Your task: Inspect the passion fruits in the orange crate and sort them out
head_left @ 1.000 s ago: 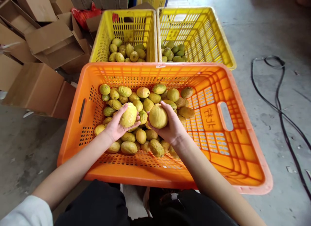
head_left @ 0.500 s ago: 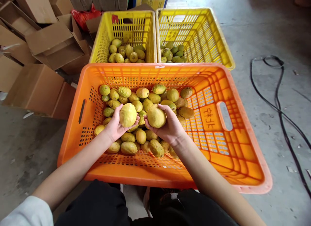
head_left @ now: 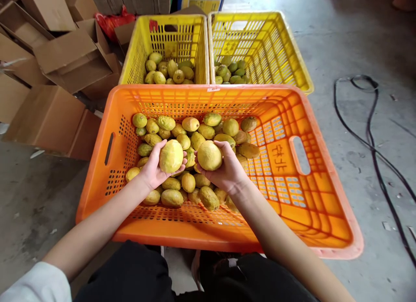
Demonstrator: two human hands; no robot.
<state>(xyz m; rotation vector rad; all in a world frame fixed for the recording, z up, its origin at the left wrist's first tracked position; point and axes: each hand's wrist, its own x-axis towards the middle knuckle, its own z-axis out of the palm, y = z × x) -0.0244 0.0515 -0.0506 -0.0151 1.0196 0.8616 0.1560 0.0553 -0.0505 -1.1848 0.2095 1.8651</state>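
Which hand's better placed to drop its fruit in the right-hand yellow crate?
Probably the right hand: it holds a fruit and sits nearer that yellow crate than the left hand.

pale sleeve (head_left: pixel 39 283), black trousers (head_left: pixel 125 276)

plain and loose, the sleeve on the left arm (head_left: pixel 100 224) has a rounded hem. the trousers look softly creased. hands (head_left: pixel 154 168) are bare. a pale shoe edge (head_left: pixel 195 269) shows between the trouser legs.

Bumpy fruits (head_left: pixel 209 198), smooth plastic crate (head_left: pixel 195 241)
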